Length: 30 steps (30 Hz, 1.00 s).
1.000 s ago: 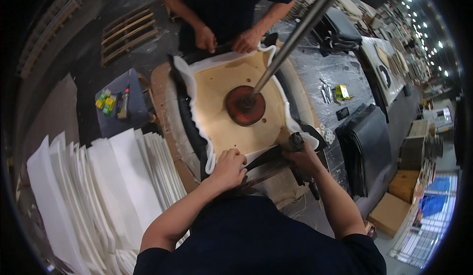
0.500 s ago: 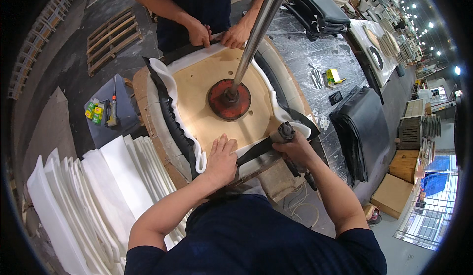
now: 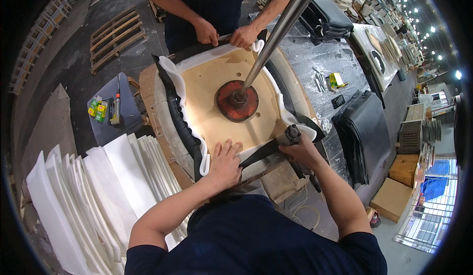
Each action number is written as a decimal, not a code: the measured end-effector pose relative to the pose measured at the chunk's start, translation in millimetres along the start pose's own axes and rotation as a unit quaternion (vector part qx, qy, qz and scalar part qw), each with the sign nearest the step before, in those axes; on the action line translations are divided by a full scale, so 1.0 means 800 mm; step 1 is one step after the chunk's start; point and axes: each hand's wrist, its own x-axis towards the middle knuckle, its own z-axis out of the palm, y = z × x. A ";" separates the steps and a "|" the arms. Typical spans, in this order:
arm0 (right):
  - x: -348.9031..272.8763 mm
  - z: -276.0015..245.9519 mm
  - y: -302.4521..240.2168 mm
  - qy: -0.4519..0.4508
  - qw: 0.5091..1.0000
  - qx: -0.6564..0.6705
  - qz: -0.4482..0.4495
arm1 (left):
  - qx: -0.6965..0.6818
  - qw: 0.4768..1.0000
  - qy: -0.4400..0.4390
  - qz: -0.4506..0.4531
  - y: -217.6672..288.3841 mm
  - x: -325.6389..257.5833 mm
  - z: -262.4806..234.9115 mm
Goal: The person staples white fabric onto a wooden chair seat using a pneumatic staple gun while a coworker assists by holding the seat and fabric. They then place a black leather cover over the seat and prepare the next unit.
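Observation:
A plywood seat board [image 3: 202, 92] lies with white padding [image 3: 183, 90] and black cover material [image 3: 173, 108] around its rim. A red round plate [image 3: 237, 108] on a metal pole [image 3: 276, 41] presses on its middle. My left hand [image 3: 225, 166] is open, its fingers spread flat on the near edge of the board and cover. My right hand [image 3: 303, 153] is closed around a staple gun [image 3: 290, 136] at the near right corner. Across from me, a co-worker's hands [image 3: 206, 31] grip the cover along the far edge.
White foam sheets [image 3: 113, 176] stand stacked at the lower left. On a small stand [image 3: 101, 132] lie another tool [image 3: 117, 108] and green-yellow boxes [image 3: 98, 110]. Folded black sheets [image 3: 364, 132] and a yellow box [image 3: 337, 80] rest on the right-hand table. A wooden pallet [image 3: 116, 36] lies at the far left.
The view has shifted slightly. The co-worker's hand on the right has moved toward the far right corner, where folded white padding now shows. My hands keep nearly the same places.

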 end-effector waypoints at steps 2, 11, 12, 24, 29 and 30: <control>-0.003 0.001 -0.003 0.002 1.000 0.017 0.002 | -0.012 1.000 0.020 -0.001 -0.001 -0.002 0.002; 0.004 0.004 0.013 0.027 0.997 -0.070 0.015 | -0.032 0.995 0.098 0.018 -0.010 -0.008 0.027; 0.009 0.003 0.014 0.027 0.995 -0.096 0.010 | -0.035 0.993 0.110 0.022 -0.012 -0.007 0.029; -0.001 -0.001 -0.012 -0.015 0.995 -0.061 0.075 | -0.130 0.969 0.197 -0.068 -0.017 0.002 0.050; -0.046 0.013 -0.033 -0.064 0.998 0.003 0.025 | -0.149 0.963 0.200 -0.099 -0.017 0.005 0.049; -0.057 0.022 -0.038 -0.079 0.995 0.028 0.044 | -0.150 0.963 0.199 -0.101 -0.015 0.004 0.052</control>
